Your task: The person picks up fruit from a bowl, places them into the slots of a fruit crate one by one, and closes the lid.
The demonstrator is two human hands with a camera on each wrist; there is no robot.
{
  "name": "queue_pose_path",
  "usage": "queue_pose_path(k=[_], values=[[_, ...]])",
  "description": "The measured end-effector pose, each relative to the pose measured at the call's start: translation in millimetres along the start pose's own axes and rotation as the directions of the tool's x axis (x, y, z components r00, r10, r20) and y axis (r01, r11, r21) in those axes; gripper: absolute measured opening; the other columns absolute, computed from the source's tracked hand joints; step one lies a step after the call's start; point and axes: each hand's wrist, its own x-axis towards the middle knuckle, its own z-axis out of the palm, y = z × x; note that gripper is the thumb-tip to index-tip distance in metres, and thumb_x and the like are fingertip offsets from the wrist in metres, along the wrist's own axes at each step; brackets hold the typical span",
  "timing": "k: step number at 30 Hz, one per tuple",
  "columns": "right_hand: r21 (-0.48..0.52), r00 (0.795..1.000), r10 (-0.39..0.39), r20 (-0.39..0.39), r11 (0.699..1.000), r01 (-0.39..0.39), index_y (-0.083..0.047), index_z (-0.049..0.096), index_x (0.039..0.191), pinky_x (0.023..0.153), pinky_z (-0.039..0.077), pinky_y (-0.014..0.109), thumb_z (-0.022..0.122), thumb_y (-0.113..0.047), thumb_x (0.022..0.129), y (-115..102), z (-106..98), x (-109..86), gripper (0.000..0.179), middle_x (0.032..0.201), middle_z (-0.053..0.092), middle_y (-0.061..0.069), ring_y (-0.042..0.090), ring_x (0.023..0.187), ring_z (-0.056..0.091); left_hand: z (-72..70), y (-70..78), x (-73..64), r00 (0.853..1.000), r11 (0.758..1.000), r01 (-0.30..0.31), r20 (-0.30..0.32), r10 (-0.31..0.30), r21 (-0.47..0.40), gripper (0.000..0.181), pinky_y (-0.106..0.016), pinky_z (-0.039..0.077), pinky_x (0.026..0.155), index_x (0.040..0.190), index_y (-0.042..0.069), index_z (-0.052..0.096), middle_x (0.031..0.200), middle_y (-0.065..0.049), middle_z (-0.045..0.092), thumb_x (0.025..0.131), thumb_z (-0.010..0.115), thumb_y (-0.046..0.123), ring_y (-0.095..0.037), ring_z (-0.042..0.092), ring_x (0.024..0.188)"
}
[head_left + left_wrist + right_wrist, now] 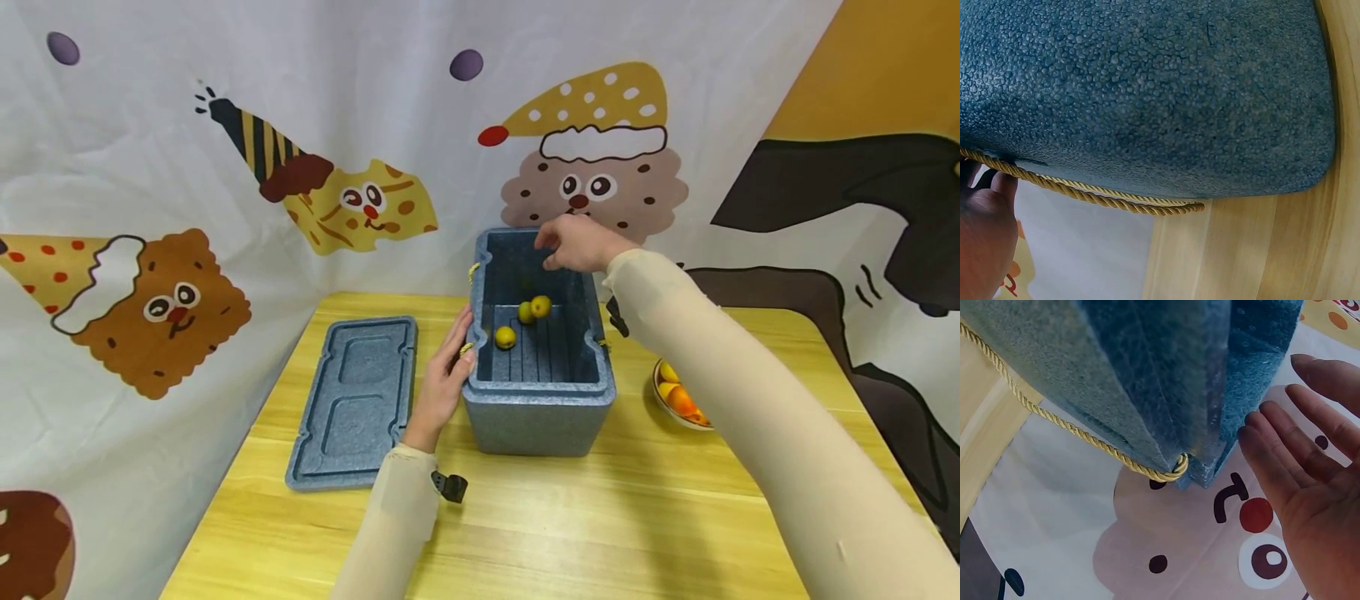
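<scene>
A blue-grey foam box [532,429] stands uncovered on the table, with three small yellow fruits [505,337] inside it. Two of these fruits overlap near the middle of the box floor. Against the box's left side rests my left hand [441,385], fingers extended and thumb near the rim, by the gold rope handle [1097,199]. Over the far right part of the box hovers my right hand [579,243], with nothing in it. In the right wrist view its fingers [1272,462] are spread and slightly bent beside the box wall.
Left of the box, its matching lid [363,392] lies flat on the wooden table [517,525]. A bowl [667,404] of yellow and orange fruit stands to the right, partly covered by my right sleeve. Behind everything hangs a printed cloth [375,100].
</scene>
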Motion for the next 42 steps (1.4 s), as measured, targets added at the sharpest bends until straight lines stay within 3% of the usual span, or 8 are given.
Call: queue_pose_path(k=[12,23,30,34,42], values=[[0.032,0.993,-0.068,-0.098,0.997,0.072,-0.004,0.059,0.131,0.1,0.04,0.051,0.064,-0.017,0.096,9.4,-11.0,-27.7,0.038,0.132,0.057,0.015,0.033,0.122,0.049,1.0,-1.1,-0.5,1.0,1.0,0.012,0.007,-0.012,-0.005,0.051,-0.035,0.021,0.114,0.146,-0.016,0.027,0.155,-0.032,0.018,0.098,0.04,-0.008,-0.041,0.015,0.144],[0.187,0.975,-0.074,-0.211,0.976,0.115,-0.002,0.062,0.127,0.096,0.043,0.053,0.066,-0.013,0.094,27.5,-12.3,-66.7,0.035,0.126,0.06,0.018,0.035,0.116,0.056,-1.0,-2.1,0.3,1.0,1.0,-0.024,0.012,0.024,-0.007,0.051,-0.039,0.02,0.114,0.145,-0.018,0.027,0.154,-0.033,0.018,0.097,0.04,-0.009,-0.044,0.015,0.143],[0.246,0.96,-0.114,-0.254,0.953,0.179,-0.002,0.064,0.123,0.1,0.04,0.052,0.064,-0.011,0.095,38.9,-10.3,-92.1,0.03,0.121,0.062,0.014,0.029,0.113,0.056,0.5,1.4,-0.4,1.0,1.0,0.003,0.001,-0.003,-0.004,0.051,-0.038,0.02,0.114,0.146,-0.017,0.027,0.155,-0.032,0.019,0.097,0.04,-0.009,-0.043,0.016,0.144],[0.267,0.954,-0.114,-0.277,0.945,0.19,-0.004,0.065,0.123,0.1,0.041,0.048,0.065,-0.012,0.095,43.9,-9.0,-100.2,0.029,0.118,0.063,0.011,0.027,0.11,0.057,0.0,2.4,-0.3,1.0,1.0,0.011,-0.005,-0.011,0.0,0.051,-0.039,0.021,0.114,0.146,-0.016,0.027,0.155,-0.03,0.019,0.097,0.04,-0.009,-0.042,0.016,0.144],[0.291,0.956,-0.085,-0.28,0.942,0.169,-0.006,0.066,0.124,0.085,0.046,0.017,0.066,-0.016,0.095,52.1,-3.9,-118.9,0.031,0.123,0.063,0.01,0.024,0.109,0.06,0.3,2.3,0.5,1.0,1.0,0.011,0.016,-0.011,-0.007,0.051,-0.043,0.02,0.113,0.145,-0.018,0.025,0.154,-0.034,0.017,0.097,0.04,-0.011,-0.044,0.015,0.144]])
